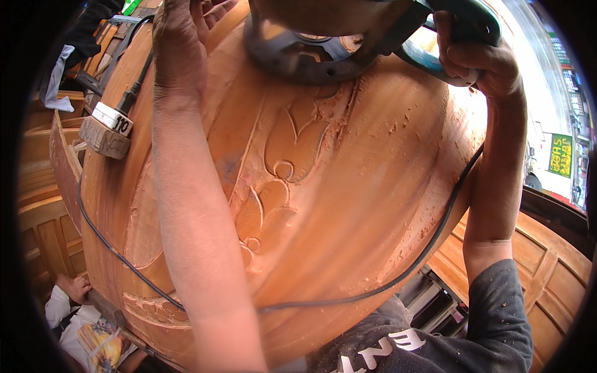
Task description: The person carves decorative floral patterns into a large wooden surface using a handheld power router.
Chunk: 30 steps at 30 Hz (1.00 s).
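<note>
My right hand [488,62] is wrapped round the teal handle of a router [311,65], a power tool with a round dark base ring. The base rests on a large wooden panel [373,186] with carved leaf and curl outlines, and wood shavings lie around the cuts. Left of the tool, my left hand [193,31] is raised near the frame's upper edge. Its visible fingers are loosely bent and apart, with nothing seen in them; part of the hand is cut off. My left forearm crosses above the carving.
A black cord [360,298] loops across the panel's near part. On its left edge sit a plug and a white socket [112,118] with a block. Wooden doors [535,267] stand at right and left. Another person's hand [74,287] touches the panel's side at lower left.
</note>
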Each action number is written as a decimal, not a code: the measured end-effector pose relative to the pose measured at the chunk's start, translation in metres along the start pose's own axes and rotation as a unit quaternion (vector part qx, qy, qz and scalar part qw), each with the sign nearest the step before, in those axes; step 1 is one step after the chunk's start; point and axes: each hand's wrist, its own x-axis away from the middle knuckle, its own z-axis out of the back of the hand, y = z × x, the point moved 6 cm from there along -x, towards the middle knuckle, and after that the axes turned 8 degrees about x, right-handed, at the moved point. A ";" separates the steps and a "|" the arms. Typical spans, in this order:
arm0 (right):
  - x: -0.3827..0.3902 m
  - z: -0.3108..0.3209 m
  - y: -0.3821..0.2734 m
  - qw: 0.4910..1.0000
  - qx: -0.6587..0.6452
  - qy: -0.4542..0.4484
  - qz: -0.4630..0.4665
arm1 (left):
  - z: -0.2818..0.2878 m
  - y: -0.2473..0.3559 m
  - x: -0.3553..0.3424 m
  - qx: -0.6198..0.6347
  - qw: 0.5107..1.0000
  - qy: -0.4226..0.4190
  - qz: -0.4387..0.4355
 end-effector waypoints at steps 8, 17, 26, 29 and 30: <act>-0.015 -0.012 -0.007 0.996 -0.058 -0.001 0.064 | 0.047 -0.018 -0.022 0.217 0.974 -0.005 0.067; -0.011 -0.010 -0.008 0.994 -0.077 -0.039 0.064 | 0.048 -0.018 -0.020 0.229 0.973 -0.024 -0.026; -0.009 -0.006 -0.002 0.994 -0.071 -0.039 0.069 | -0.012 0.001 0.006 -0.081 0.992 0.001 -0.099; -0.010 -0.006 -0.003 0.994 -0.065 -0.040 0.073 | 0.010 -0.001 -0.006 -0.071 0.991 -0.057 -0.098; -0.013 -0.008 -0.004 0.994 -0.067 -0.043 0.080 | 0.028 -0.005 -0.014 0.072 0.994 -0.053 -0.058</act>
